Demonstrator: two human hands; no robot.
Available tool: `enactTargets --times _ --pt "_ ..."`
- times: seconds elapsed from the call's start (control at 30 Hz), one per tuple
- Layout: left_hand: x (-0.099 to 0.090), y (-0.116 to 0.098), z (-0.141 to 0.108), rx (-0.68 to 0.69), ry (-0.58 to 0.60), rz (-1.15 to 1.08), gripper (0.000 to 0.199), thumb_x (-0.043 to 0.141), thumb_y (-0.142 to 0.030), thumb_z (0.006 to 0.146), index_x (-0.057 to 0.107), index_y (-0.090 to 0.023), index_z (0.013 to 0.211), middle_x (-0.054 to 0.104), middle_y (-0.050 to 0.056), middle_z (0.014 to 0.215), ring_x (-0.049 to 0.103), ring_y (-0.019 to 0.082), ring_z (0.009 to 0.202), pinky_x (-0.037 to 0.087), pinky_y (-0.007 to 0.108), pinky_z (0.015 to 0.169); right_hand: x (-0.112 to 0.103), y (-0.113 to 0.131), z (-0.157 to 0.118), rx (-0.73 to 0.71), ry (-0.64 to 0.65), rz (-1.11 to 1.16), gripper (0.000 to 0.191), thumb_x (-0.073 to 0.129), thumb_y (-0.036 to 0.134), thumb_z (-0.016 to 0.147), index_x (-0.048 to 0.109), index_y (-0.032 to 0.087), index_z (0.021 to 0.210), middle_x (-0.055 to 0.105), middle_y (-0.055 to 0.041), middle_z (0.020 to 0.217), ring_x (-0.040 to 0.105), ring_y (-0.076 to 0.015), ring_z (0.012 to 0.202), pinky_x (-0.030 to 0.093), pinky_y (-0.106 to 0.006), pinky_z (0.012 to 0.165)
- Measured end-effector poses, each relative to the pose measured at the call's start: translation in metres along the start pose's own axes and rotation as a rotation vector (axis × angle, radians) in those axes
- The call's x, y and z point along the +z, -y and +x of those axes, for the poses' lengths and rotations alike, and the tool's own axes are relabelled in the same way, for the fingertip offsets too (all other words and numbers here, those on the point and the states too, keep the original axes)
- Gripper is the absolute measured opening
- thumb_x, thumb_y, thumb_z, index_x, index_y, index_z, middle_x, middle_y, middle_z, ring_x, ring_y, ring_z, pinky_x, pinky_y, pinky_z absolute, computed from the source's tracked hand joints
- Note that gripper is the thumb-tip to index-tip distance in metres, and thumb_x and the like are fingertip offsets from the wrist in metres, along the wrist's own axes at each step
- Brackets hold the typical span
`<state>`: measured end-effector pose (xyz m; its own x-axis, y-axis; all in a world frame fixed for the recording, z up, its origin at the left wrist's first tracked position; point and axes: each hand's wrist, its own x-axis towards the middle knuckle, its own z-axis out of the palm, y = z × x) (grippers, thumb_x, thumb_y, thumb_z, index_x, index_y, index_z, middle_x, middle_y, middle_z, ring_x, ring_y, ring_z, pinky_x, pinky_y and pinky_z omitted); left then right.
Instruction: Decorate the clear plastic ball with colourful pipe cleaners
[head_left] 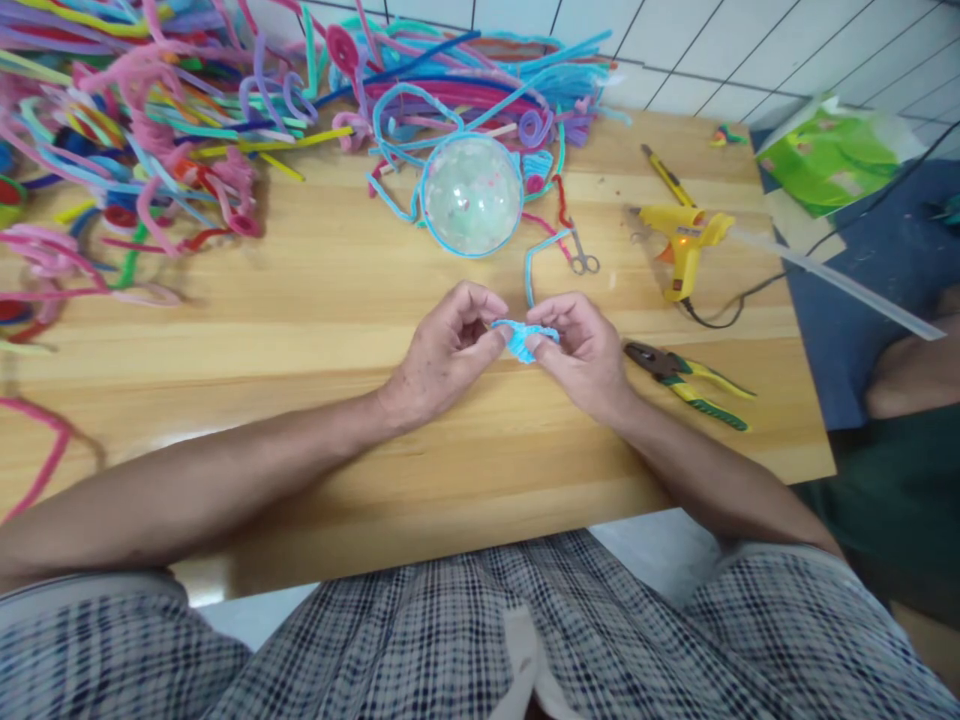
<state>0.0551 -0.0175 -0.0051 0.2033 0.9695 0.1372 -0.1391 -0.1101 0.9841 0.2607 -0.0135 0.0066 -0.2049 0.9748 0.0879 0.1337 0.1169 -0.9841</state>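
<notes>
head view: risk of squashing or twisting the blue fuzzy piece (521,343) out of shape if pinched unevenly, or of catching the blue stem (528,275) just behind with a careless tug. pinched between left hand (439,360) and right hand (592,360) — close but apart, both clamped on opposite sides — over the table (337,330), nearer its right edge than its left, with pliers (660,362) just beyond the right hand.

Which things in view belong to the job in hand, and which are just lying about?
Likely in the job:
- fuzzy blue piece, held by left hand and right hand

Apparently just lying about:
- yellow plastic glue gun
- green-handled metal pliers
- small metal scissors
- yellow utility knife
</notes>
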Motion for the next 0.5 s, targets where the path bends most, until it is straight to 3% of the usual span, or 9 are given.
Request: enactTargets --times 0.17,0.27,0.4,0.5 --pt "-0.0033 -0.0014 0.0050 -0.186 0.023 -0.220 0.021 0.079 -0.040 0.097 0.071 -0.021 0.104 0.064 -0.004 0.068 0.058 0.012 0.059 0.050 0.024 0.058 -0.0027 -0.0002 0.0069 0.106 0.055 0.115 0.036 0.093 0.051 0.086 0.070 0.026 0.100 0.070 0.0031 0.084 0.063 -0.0139 0.073 0.057 -0.029 0.070" --pt "-0.0045 -0.0031 0.0077 -0.230 0.063 -0.267 0.026 0.087 -0.039 0.092 0.074 -0.020 0.103 0.068 -0.003 0.071 0.062 0.011 0.060 0.052 0.024 0.059 -0.0037 -0.0027 0.0094 0.130 0.079 0.182 0.040 0.094 0.055 0.084 0.071 0.025 0.098 0.070 0.0035 0.083 0.061 -0.0129 0.071 0.056 -0.029 0.069" --pt "-0.0047 -0.0072 0.0096 -0.207 0.155 -0.204 0.047 0.099 -0.056 0.083 0.076 -0.018 0.098 0.073 -0.001 0.081 0.059 0.009 0.061 0.050 0.023 0.058 -0.0042 -0.0024 0.0093 0.107 0.086 0.198 0.040 0.096 0.052 0.082 0.071 0.025 0.098 0.066 0.0053 0.080 0.057 -0.0116 0.068 0.053 -0.027 0.068" --pt "-0.0046 -0.0094 0.0086 -0.175 0.206 -0.119 0.057 0.095 -0.071 0.083 0.077 -0.018 0.094 0.076 0.002 0.083 0.060 0.011 0.066 0.050 0.025 0.062 -0.0044 0.0026 0.0079 0.104 0.088 0.136 0.037 0.095 0.048 0.083 0.070 0.026 0.098 0.063 0.0053 0.079 0.054 -0.0120 0.068 0.051 -0.028 0.066"
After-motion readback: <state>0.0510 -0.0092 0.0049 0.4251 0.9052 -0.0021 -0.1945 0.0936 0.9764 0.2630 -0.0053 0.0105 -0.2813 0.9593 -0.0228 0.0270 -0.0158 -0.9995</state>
